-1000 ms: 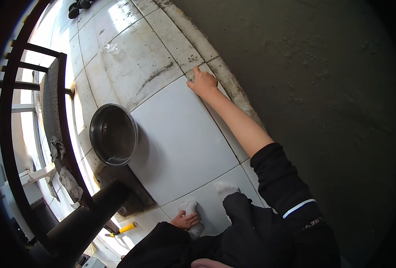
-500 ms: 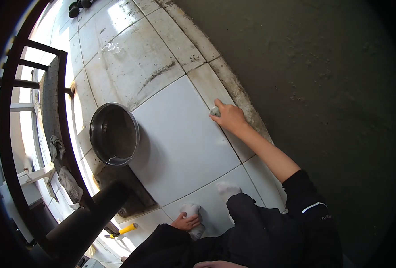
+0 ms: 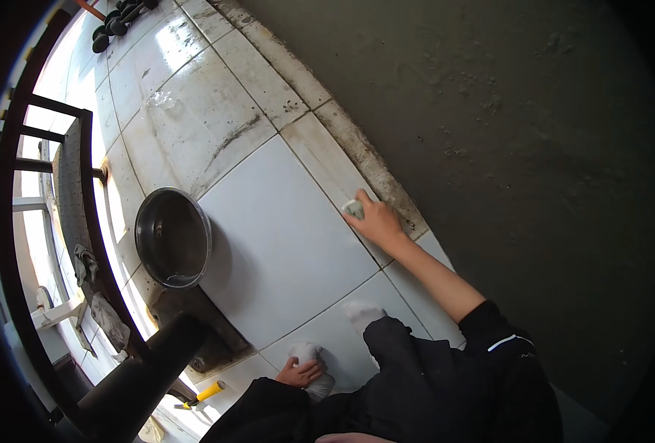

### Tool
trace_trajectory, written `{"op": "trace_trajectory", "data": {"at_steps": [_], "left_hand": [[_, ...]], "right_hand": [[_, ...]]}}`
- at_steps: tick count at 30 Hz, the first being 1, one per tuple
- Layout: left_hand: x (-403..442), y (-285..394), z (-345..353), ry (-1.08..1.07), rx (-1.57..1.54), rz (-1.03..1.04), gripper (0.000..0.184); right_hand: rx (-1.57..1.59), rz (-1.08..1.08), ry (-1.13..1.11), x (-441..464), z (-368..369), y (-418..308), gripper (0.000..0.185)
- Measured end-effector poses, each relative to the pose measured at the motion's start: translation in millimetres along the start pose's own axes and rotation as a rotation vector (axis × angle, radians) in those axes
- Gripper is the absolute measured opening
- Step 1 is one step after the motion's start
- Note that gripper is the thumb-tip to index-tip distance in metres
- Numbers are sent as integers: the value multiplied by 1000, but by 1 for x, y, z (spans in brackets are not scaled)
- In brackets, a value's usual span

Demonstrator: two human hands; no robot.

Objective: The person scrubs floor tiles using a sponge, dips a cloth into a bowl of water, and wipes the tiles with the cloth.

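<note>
My right hand [image 3: 378,220] grips a small pale green-grey scrubbing piece [image 3: 353,210] and presses it on the narrow border tile [image 3: 320,155], beside the seam of the large white tile [image 3: 279,229]. Near the bottom, my left hand [image 3: 301,372] rests with curled fingers around the front of my white-socked foot [image 3: 320,385]. My other socked foot [image 3: 362,314] is on the tiles to the right. A round metal basin [image 3: 173,238] with dark water stands at the large tile's left edge.
A black post [image 3: 146,362] on a dark base plate and a dark metal rack [image 3: 95,244] with rags [image 3: 110,321] stand left. A yellow-handled tool [image 3: 209,391] lies below. Dumbbells [image 3: 113,26] are at top left. The stained ledge [image 3: 357,151] borders a dark grey surface [image 3: 519,192].
My right hand has come back from the far corner of the large tile along its right seam, holding the scrubbing piece. My left hand stays on the foot. The view has shifted slightly.
</note>
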State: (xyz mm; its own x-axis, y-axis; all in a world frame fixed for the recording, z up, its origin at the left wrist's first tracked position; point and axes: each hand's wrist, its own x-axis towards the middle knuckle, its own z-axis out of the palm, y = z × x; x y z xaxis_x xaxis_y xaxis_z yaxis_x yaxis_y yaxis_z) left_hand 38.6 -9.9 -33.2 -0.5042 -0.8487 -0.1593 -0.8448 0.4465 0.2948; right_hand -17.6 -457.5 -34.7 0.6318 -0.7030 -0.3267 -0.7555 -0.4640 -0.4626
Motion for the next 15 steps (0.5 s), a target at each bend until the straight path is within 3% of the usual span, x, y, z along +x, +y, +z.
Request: {"op": "trace_trajectory", "data": {"at_steps": [4, 7, 10, 15], "left_hand": [[-2, 1, 8, 15, -58, 4, 35], [2, -2, 6, 32, -48, 6, 34], [2, -3, 3, -21, -53, 25, 33], [-1, -2, 7, -15, -114, 28, 36]], "right_hand": [[48, 126, -24, -86, -5, 33, 42], [101, 83, 90, -72, 5, 30, 42], [166, -7, 192, -10, 11, 10, 43], [3, 69, 87, 124, -4, -50, 55]]}}
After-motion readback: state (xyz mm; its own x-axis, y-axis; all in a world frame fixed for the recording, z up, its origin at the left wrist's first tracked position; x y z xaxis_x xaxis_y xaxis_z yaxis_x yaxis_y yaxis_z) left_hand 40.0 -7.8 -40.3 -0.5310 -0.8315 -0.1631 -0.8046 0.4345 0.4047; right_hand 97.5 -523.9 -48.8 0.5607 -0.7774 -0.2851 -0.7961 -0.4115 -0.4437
